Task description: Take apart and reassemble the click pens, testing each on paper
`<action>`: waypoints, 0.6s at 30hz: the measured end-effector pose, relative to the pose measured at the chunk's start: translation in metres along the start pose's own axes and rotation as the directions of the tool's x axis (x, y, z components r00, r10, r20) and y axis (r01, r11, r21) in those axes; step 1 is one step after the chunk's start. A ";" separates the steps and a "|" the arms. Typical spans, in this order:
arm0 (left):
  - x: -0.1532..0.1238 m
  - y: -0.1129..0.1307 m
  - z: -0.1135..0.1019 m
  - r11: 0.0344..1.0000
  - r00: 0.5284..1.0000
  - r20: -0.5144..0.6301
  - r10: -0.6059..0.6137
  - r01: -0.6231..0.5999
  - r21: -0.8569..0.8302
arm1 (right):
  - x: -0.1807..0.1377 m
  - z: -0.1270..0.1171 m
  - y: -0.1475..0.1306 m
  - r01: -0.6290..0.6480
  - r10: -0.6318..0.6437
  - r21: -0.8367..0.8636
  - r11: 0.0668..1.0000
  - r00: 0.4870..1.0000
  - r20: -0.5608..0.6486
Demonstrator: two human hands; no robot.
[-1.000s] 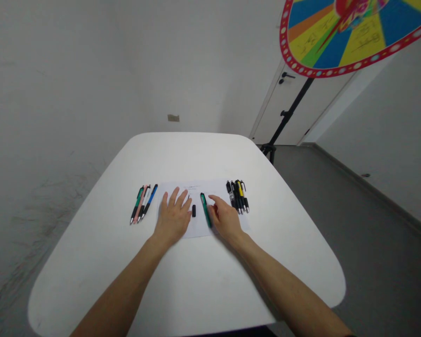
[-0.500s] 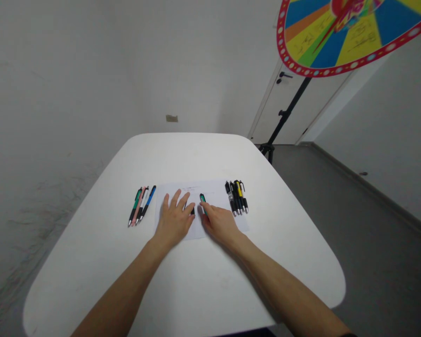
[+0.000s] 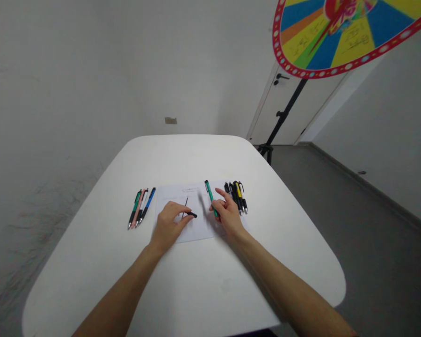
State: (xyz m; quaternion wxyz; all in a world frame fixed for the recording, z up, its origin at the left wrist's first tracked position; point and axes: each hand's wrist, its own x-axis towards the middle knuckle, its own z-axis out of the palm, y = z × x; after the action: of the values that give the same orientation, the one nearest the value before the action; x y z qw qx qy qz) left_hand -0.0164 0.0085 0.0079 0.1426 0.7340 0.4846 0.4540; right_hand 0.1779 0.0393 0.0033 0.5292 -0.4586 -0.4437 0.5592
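Note:
My left hand [image 3: 168, 224] pinches a short black pen part [image 3: 192, 215] between thumb and fingers, just over the sheet of paper [image 3: 175, 191]. Beside its fingertips a thin dark stick [image 3: 186, 202], like a pen refill, lies slanted on the paper, partly hidden by the hand. My right hand [image 3: 228, 217] holds a green pen [image 3: 209, 191] near its lower end, top pointing up and away, index finger stretched out. The pen is lifted off the sheet and casts a shadow on it. Faint handwriting shows near the paper's far edge.
Left of the paper lie a green-and-black pen [image 3: 134, 208], a pink pen [image 3: 139, 208], a white-and-black pen [image 3: 142, 206] and a blue pen [image 3: 148, 205]. Several pens, including a yellow one [image 3: 238, 189], lie at right. A colourful prize wheel [image 3: 312, 47] stands beyond the white table [image 3: 182, 154].
My left hand has gone from spread fingers to a pinch on the black part, baring the thin stick. My right hand has raised the green pen off the paper.

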 end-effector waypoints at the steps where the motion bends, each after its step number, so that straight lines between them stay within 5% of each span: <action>1: 0.000 -0.001 -0.001 0.996 0.997 -0.030 -0.070 0.069 -0.051 | 0.000 0.000 -0.001 -0.041 0.041 0.095 0.995 0.999 0.006; 6: -0.001 -0.006 0.001 0.937 0.951 -0.059 -0.303 0.286 -0.201 | -0.003 0.003 -0.007 -0.111 0.087 0.360 0.926 0.993 0.083; 18: -0.004 -0.005 0.003 0.898 0.938 -0.043 -0.344 0.315 -0.307 | -0.008 0.004 -0.005 -0.213 0.126 0.431 0.877 0.967 0.220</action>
State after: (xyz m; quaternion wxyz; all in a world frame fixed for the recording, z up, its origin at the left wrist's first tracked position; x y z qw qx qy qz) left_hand -0.0170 0.0083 0.0011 0.3021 0.5890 0.5348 0.5252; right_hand 0.1749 0.0314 0.0094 0.5261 -0.3065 -0.3072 0.7314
